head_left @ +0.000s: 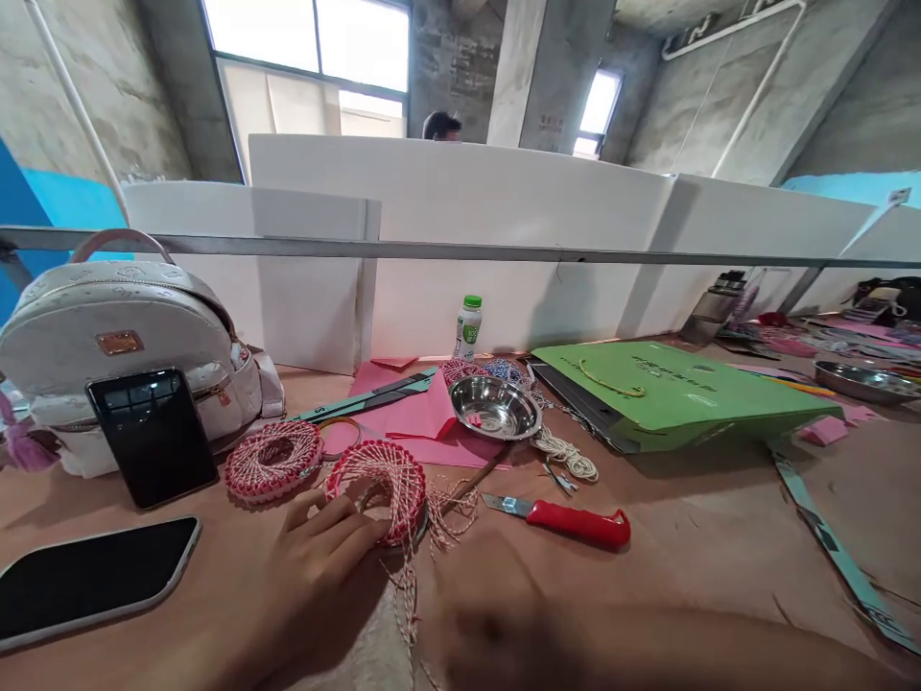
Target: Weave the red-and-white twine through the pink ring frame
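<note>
My left hand [335,537] has its fingers closed on the lower left rim of a round ring wound with pink and white cord [407,477]. Loose strands of the same cord [409,595] hang from the ring's lower side over the table edge. Just right of those strands is my right hand [496,595], smeared by motion, so its fingers cannot be made out. A second wound cord ring [248,465] lies to the left, touching nothing of mine. Beyond my right hand rests a red-handled utility knife [579,523], its blade pointing left.
A steel bowl [496,408] stands on pink paper [413,413], near a cord bundle [568,456] and a bottle [468,329]. Left are a backpack [136,326] and two phones [151,437]. A green folder [676,389] lies right. White panels close off the back; someone's head shows beyond.
</note>
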`<action>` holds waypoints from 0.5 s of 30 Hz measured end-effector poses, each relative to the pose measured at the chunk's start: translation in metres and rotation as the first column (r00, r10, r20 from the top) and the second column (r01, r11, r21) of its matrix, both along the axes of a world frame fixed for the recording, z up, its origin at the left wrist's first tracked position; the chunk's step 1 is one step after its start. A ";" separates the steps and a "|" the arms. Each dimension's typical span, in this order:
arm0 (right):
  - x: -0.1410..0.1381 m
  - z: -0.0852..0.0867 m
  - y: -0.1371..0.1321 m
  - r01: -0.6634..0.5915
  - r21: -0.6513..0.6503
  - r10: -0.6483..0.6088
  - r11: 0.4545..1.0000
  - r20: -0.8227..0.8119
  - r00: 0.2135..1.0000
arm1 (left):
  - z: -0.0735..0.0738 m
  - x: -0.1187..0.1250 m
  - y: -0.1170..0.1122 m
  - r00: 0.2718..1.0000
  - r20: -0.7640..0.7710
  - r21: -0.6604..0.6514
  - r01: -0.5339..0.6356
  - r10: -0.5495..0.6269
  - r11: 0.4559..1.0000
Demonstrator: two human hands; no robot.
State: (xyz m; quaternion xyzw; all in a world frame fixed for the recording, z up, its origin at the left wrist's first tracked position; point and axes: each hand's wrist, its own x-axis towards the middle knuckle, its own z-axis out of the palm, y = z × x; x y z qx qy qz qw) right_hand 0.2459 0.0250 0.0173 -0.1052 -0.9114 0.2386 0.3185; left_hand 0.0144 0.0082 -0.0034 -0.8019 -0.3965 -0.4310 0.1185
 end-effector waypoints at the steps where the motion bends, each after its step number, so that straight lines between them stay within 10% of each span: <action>1: -0.002 -0.001 0.016 0.064 -0.020 -0.064 0.998 -0.021 0.998 | -0.001 -0.001 -0.001 1.000 -0.030 0.008 0.001 -0.001 1.000; 4: -0.006 -0.003 0.053 0.402 -0.170 -0.416 0.900 -0.055 0.908 | -0.008 -0.006 -0.003 0.987 -0.161 0.083 -0.009 0.022 0.996; 7: -0.005 -0.005 0.067 0.455 -0.167 -0.470 0.874 -0.058 0.881 | -0.015 -0.010 -0.005 0.965 -0.255 0.171 -0.008 0.052 0.985; 11: 0.000 -0.009 0.072 0.400 0.103 -0.387 0.911 -0.123 0.914 | -0.017 -0.012 -0.006 0.962 -0.269 0.157 -0.005 0.047 0.988; 15: 0.008 -0.009 0.078 0.310 0.530 -0.349 0.789 -0.029 0.937 | -0.015 -0.011 -0.007 0.968 -0.247 0.112 -0.006 0.034 0.994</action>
